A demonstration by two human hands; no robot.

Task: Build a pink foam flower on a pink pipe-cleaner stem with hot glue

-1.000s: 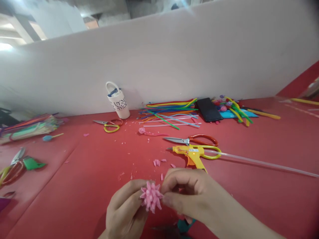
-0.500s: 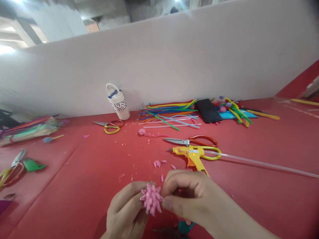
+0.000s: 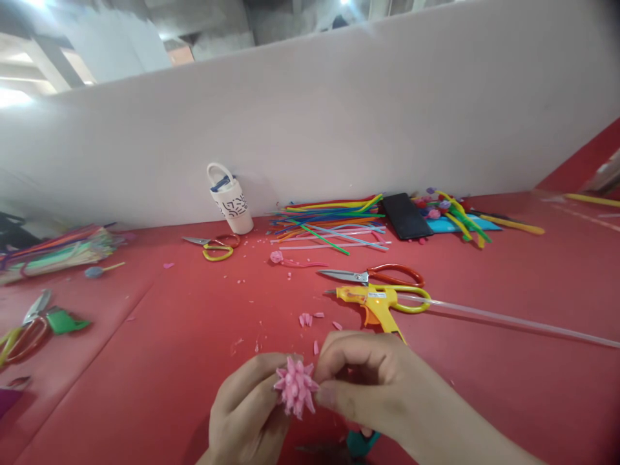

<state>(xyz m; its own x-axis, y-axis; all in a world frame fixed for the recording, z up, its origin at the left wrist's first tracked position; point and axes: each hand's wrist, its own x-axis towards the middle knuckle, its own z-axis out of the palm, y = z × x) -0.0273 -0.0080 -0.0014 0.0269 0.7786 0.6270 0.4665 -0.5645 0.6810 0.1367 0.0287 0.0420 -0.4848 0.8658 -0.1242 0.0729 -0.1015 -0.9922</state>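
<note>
A spiky pink flower (image 3: 296, 387) made of small pointed petals sits between my two hands, low in the view. My left hand (image 3: 249, 407) is closed on it from the left, with the fingers behind it. On the other side, my right hand (image 3: 371, 384) pinches with thumb and index finger at a petal on the flower's right edge. Several loose pink petals (image 3: 306, 320) lie on the red table (image 3: 184, 361) just beyond my hands. A yellow glue gun (image 3: 372, 297) with a long clear glue stick rests beyond my right hand.
Scissors (image 3: 343, 276) lie against the glue gun, and another pair of scissors (image 3: 210, 247) lies near a white tumbler (image 3: 232, 206). Colourful pipe cleaners (image 3: 329, 216) and a black phone (image 3: 405, 215) line the white partition (image 3: 310, 116). A teal-handled tool (image 3: 361, 444) is partly under my right hand.
Almost nothing differs. Both hands keep their grip on the flower, and the whole view has shifted very slightly.
</note>
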